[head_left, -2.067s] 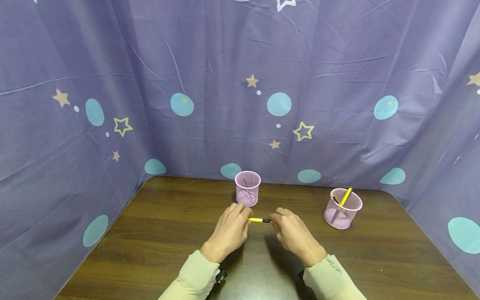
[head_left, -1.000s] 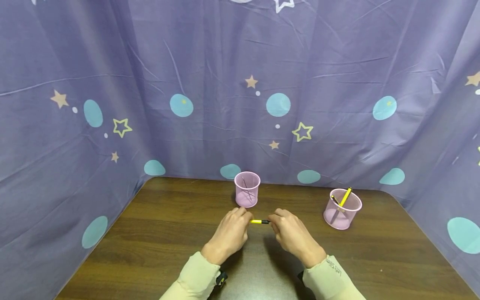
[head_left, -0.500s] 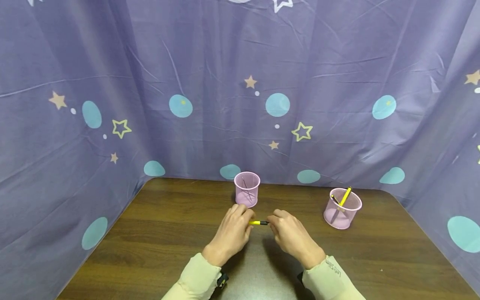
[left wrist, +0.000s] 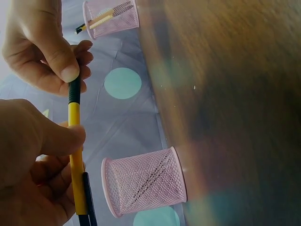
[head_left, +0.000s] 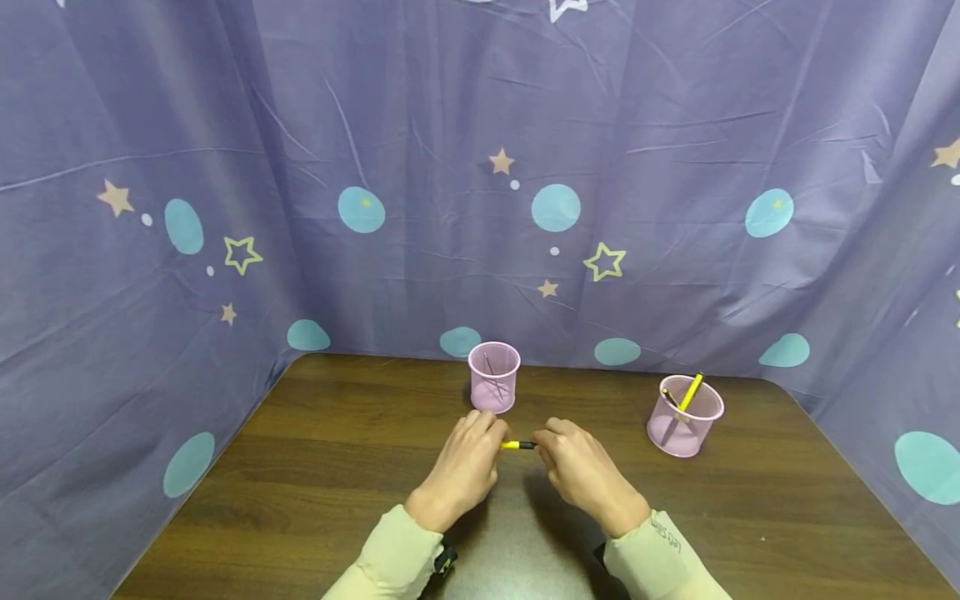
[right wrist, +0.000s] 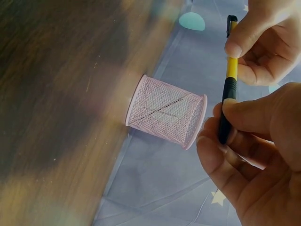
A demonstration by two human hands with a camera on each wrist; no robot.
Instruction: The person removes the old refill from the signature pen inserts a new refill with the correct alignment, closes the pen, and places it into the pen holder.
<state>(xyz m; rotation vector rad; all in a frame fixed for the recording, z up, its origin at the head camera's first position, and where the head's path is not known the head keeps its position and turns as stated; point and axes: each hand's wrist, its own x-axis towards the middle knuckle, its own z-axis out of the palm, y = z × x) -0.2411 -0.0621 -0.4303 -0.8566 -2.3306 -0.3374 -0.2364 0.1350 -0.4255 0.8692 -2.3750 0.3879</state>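
A yellow pen (left wrist: 75, 141) with a black grip and a black clip is held level between both hands, above the table. My left hand (head_left: 463, 462) pinches its yellow barrel between thumb and fingers, near the clip end. The right hand (head_left: 588, 471) pinches the black tip section (right wrist: 227, 103) at the other end, so the writing point is mostly covered by fingers. Just beyond the left hand stands a pink mesh pen cup (head_left: 495, 379), upright, with thin dark sticks inside; they may be refills, but the mesh blurs them.
A second pink mesh cup (head_left: 684, 421) stands to the right of the hands, holding yellow-and-black pens (head_left: 692, 392) that lean on its rim. The brown wooden table (head_left: 300, 467) ends at a purple curtain (head_left: 450, 275) printed with stars and dots.
Both hands keep hold of the pen at nearly the same place. They are slightly closer together than two seconds ago, and less yellow barrel shows between them. The cups stay put.
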